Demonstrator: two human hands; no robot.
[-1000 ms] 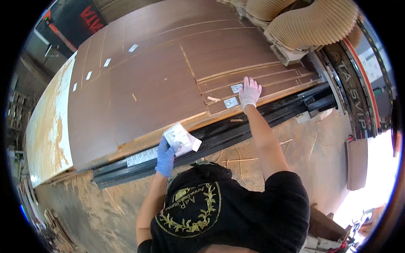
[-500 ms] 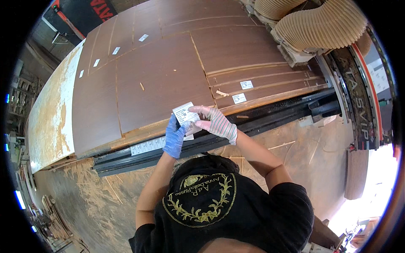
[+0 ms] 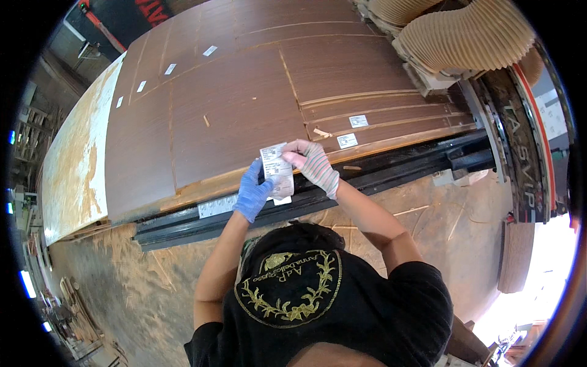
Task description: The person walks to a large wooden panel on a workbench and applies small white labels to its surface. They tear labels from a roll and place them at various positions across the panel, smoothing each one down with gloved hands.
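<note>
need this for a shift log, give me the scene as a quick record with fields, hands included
left hand: blue-gloved, holding the label strip from its left side
right hand: striped-gloved, thumb and finger at the strip's upper right
board: brown, with pale grooves
labels on board: two right of the hands, four farther off to the left
wood scrap: on board, beside the nearer labels
hose: tan, ribbed, upper right
</note>
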